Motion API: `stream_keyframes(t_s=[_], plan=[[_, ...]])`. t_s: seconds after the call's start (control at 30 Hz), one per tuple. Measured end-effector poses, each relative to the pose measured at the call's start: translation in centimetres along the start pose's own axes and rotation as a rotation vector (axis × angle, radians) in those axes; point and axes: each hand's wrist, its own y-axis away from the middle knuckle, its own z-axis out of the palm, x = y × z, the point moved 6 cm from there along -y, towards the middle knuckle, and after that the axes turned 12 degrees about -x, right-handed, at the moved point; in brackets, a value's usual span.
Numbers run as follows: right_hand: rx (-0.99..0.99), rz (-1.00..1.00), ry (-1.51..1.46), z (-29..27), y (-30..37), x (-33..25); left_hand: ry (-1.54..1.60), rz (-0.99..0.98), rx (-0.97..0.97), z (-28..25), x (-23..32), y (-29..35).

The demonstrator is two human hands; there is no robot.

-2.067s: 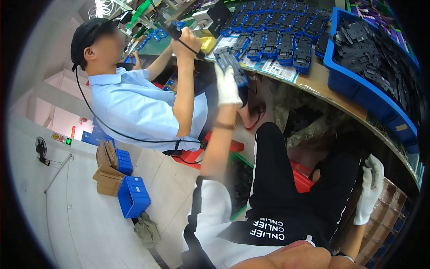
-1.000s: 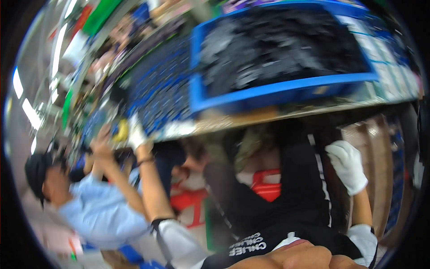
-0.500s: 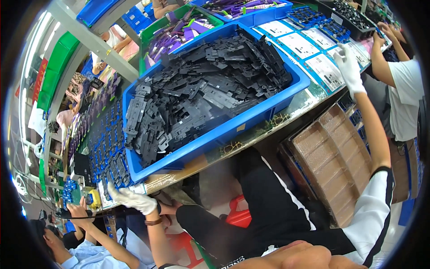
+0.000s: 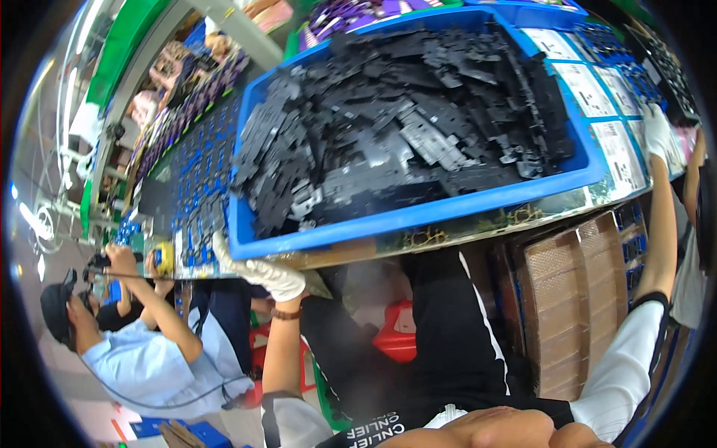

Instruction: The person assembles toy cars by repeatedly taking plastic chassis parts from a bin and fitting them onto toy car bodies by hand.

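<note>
A large blue bin (image 4: 418, 216) full of thin black plastic parts (image 4: 358, 142) stands on the bench before me. My left hand (image 4: 269, 278), in a white glove, is by the bin's near left corner, its fingers stretched out and nothing visible in them. Beside that corner lie rows of blue-and-black parts (image 4: 202, 216). My gloved right hand (image 4: 657, 136) reaches far right, over the white printed sheets (image 4: 618, 153) and close to a stack of blue parts (image 4: 641, 84). Its fingertips look apart and appear to hold nothing, though they are small here.
Brown divided trays (image 4: 571, 299) lean below the bench at right. Behind the bin, another container holds purple parts (image 4: 343, 19). A person in light blue (image 4: 149, 351) works at left; another person's arm (image 4: 694, 164) is at right. A red stool (image 4: 396, 332) stands below.
My right hand has moved farther right, toward the blue parts. My left hand has come closer to the bin's near corner. The whole view has shifted and turned.
</note>
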Motion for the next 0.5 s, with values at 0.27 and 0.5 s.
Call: stream_keyframes(t_s=[0.27, 0.5], plan=[[-0.182, -0.318, -0.731, -17.7, 19.4, -21.0, 1.345, -0.176, -0.100, -0.8, 14.8, 4.0], [-0.509, -1.001, -0.704, -25.6, 38.2, -38.7, 2.166, -1.042, -0.503, 3.8, 23.4, 7.8]])
